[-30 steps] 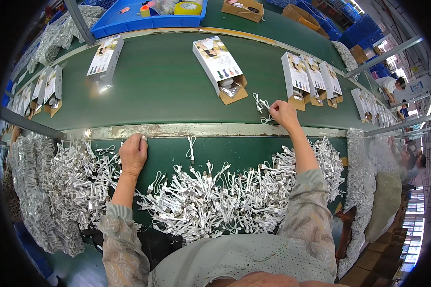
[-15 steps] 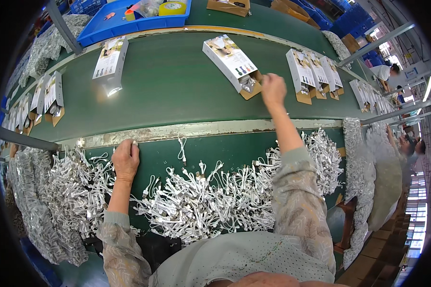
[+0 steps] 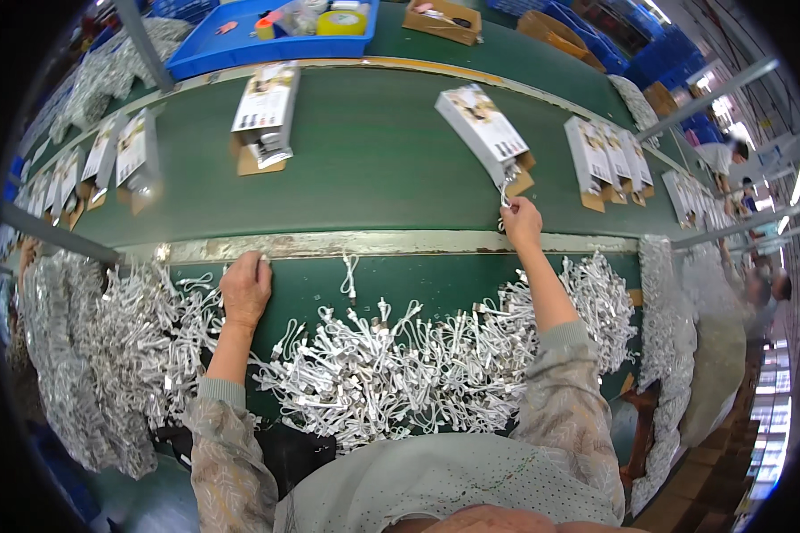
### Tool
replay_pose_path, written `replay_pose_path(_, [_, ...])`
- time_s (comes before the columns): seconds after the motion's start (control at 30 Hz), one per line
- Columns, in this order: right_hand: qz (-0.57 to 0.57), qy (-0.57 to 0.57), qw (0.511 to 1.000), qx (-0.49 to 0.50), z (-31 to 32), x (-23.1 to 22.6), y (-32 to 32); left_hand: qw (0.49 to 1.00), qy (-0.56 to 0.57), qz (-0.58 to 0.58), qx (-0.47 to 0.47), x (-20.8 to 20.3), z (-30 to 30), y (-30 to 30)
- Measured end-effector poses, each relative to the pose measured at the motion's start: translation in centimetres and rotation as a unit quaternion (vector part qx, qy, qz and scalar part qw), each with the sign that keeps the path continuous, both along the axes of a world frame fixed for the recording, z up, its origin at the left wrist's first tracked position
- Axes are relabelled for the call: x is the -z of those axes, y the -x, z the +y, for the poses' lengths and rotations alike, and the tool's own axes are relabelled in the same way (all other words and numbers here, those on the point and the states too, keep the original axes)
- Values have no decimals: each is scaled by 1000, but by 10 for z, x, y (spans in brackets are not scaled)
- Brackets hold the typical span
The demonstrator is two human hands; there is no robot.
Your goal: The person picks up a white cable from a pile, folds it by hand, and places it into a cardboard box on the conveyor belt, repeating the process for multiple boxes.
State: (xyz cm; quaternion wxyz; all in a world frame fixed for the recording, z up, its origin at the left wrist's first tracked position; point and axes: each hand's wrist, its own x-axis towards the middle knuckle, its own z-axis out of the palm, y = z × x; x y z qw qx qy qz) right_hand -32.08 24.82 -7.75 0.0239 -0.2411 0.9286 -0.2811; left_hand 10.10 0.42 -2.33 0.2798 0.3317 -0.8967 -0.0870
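A white charging cable (image 3: 506, 190) hangs from the open end of a printed white box (image 3: 482, 126) on the green belt. My right hand (image 3: 522, 222) pinches the cable's near end just below the box's brown flap. By the belt's near rail, my left hand (image 3: 245, 289) is closed, with its fingers curled; whatever may be in it is hidden. A large pile of white cables (image 3: 391, 373) lies between my forearms, and another cable pile (image 3: 156, 338) is beside my left wrist. One single cable (image 3: 350, 275) lies apart, near the rail.
Other open boxes stand on the belt: one box (image 3: 265, 111) at left centre, several at far left and right. A blue tray (image 3: 213, 60) with tape rolls sits beyond the belt. Bagged cables (image 3: 71, 355) flank the left, and metal posts (image 3: 142, 44) rise near the belt.
My right hand has drawn down from the box flap, and a cable now shows between hand and box. The boxes have shifted right along the belt. My left hand stays by the rail.
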Motion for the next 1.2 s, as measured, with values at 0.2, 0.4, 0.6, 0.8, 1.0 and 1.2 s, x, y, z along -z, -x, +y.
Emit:
replay_pose_path(0.2, [-422, 130, 875, -199, -62, -49, -112, 1000, -6, 9, -4, -1, 0, -1])
replay_pose_path(0.4, [-563, 151, 778, -234, -147, -78, -171, 1000, -12, 0, -9, -2, -2, -3])
replay_pose_path(0.6, [-602, 285, 739, -103, -240, -55, -175, 1000, -19, -12, -13, -2, -2, -9])
replay_pose_path(0.8, [-540, 364, 758, -43, -290, -35, -138, 1000, -26, -1, -2, 2, 0, 3])
replay_pose_path(1.0, [-249, -61, 900, -352, -194, -64, -150, 1000, -21, -4, -10, -2, 0, -8])
replay_pose_path(1.2, [-153, -100, 868, -462, -90, -85, -203, 1000, -15, 0, -5, -1, -2, -2])
